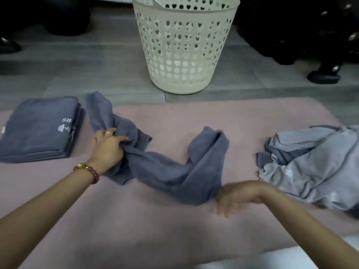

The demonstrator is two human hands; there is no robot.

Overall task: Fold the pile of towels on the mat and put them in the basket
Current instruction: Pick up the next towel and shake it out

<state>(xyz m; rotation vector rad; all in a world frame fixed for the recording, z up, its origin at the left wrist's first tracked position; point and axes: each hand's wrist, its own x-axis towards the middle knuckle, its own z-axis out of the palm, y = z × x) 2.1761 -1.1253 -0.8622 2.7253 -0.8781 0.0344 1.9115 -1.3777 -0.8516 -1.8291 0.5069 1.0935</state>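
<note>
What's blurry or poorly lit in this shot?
Head view: the right hand is smeared by motion blur, while the left hand gripping the towel is sharp; head view overall: dim light, nearly black on either side of the basket.

Basket [180,87] cream, pierced with heart-shaped holes; mat [136,220] dusty pink; loose towel [165,171] slate blue; folded stack [38,133] slate blue, white lettering; unfolded pile [314,164] pale grey, darker edging; bracelet [89,170] red-brown beads.
</note>
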